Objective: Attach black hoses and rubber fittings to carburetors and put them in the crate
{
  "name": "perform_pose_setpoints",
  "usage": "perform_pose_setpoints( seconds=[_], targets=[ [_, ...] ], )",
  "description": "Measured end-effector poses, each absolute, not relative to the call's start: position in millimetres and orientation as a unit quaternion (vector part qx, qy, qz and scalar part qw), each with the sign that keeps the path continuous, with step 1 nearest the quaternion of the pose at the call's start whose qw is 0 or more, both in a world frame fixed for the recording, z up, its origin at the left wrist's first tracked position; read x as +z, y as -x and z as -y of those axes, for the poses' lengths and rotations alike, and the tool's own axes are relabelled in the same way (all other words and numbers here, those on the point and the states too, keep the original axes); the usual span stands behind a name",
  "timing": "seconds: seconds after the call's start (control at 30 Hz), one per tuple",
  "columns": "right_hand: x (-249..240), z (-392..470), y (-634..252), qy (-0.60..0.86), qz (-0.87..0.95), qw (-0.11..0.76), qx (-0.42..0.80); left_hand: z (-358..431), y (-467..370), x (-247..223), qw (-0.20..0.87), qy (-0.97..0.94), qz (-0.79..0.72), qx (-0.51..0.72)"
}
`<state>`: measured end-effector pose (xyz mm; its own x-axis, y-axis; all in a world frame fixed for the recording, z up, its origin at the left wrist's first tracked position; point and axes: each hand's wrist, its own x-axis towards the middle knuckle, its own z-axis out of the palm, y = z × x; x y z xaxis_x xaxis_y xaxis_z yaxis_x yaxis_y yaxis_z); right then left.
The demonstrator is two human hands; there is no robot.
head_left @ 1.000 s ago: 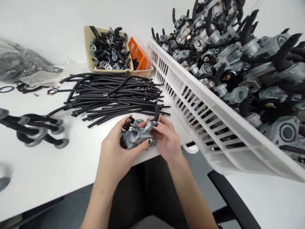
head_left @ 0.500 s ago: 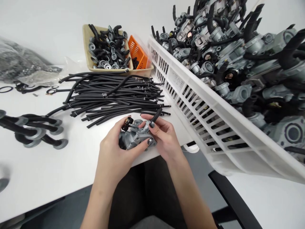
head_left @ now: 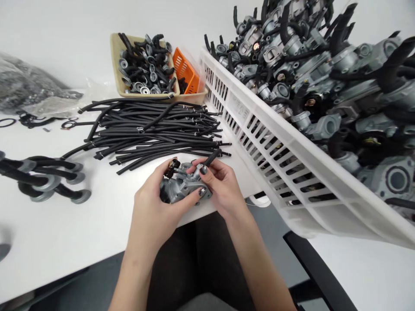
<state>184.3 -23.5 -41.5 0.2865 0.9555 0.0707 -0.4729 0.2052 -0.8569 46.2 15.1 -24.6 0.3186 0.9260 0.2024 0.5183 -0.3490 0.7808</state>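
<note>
A grey metal carburetor [head_left: 183, 188] is held between both hands at the table's front edge. My left hand [head_left: 158, 196] wraps round its left side, thumb lying along the body. The fingers of my right hand [head_left: 223, 183] pinch a metal fitting at its upper right, where a short black rubber hose [head_left: 212, 157] sticks up. A dark knob with a brassy part [head_left: 172, 167] shows at the carburetor's upper left. The underside is hidden by my hands. Just beyond lies a pile of long black hoses [head_left: 155, 125].
On the right, a white slatted crate [head_left: 259, 114] is heaped with carburetors [head_left: 311, 65]. At the back stand a beige bin [head_left: 115, 65] of metal caps with hoses and an orange basket [head_left: 184, 71]. Capped hose pieces [head_left: 45, 181] and a plastic bag of parts [head_left: 29, 86] are at left.
Both hands keep their grip on the carburetor, with only a slight shift of the right fingers at the fitting. The whole view has drifted slightly.
</note>
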Motion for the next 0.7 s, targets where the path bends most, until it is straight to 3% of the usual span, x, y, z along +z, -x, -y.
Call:
perform_pose_setpoints(
  seconds=[0.7],
  targets=[
    [-39.4, 27.3, -182.4, 0.399, 0.321, 0.702, 0.495, -17.5, -44.1, -25.3, 0.332, -0.737, -0.488, 0.328]
  ],
)
